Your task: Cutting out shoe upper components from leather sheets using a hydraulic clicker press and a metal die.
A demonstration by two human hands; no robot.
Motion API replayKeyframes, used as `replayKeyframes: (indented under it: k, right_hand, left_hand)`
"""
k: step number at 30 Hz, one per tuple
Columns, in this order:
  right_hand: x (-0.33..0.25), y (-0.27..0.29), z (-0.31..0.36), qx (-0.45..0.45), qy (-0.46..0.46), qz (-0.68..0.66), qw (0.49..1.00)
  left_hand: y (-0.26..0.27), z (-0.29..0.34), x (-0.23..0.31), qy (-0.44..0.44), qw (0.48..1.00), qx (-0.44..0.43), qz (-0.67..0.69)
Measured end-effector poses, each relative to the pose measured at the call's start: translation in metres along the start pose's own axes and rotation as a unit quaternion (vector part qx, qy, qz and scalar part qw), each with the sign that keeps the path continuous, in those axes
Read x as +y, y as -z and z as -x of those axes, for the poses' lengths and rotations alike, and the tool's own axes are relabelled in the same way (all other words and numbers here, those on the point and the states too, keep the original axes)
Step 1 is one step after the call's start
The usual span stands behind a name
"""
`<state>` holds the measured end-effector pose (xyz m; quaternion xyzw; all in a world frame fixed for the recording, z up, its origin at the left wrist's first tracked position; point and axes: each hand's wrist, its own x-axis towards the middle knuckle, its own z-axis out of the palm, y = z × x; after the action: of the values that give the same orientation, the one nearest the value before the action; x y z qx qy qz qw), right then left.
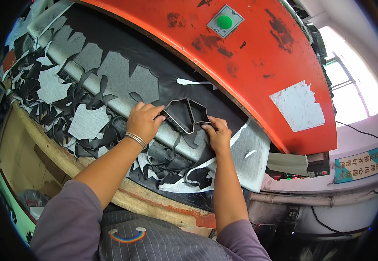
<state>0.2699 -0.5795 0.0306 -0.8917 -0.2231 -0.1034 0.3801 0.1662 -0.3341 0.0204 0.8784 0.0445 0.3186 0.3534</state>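
Note:
A metal cutting die (190, 112), an angular frame with a bar across its middle, rests on the black sheet material (110, 32). At its left edge my left hand (144, 122) is closed, thumb and fingers pinching the rim. My right hand (218, 132) pinches the die's lower right corner. Left of the die, grey angular cut-outs (116, 71) show along the sheet's ragged edge. The sheet lies on a pale cutting board (248, 152). A thin white strip (193, 81) lies just above the die.
Over the board's far side reaches a large red press beam (250, 52) with a green button (224, 21) and a torn white paper (300, 106). Black and white scraps (89, 122) pile along the near side, above a worn yellowish table edge (123, 202).

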Motion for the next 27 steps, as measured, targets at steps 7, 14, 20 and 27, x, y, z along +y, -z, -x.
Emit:
replayKeyframes:
  k: [7,14,20,27]
  right_hand:
    - [0.008,-0.002,-0.001,-0.019,-0.012,-0.011,1.0]
    - [0.018,0.004,0.001,-0.033,-0.035,-0.113,0.992]
    - [0.014,0.007,0.011,-0.006,-0.016,-0.025,1.0]
    - [0.015,0.006,0.007,0.015,-0.005,0.004,1.0]
  left_hand:
    - [0.001,0.004,-0.003,-0.029,1.0,0.01,0.005]
    - [0.009,0.013,-0.01,-0.063,0.998,0.002,0.009]
    - [0.006,0.019,-0.003,-0.079,0.997,0.0,0.004]
    - [0.006,0.021,-0.002,-0.095,0.995,0.004,-0.009]
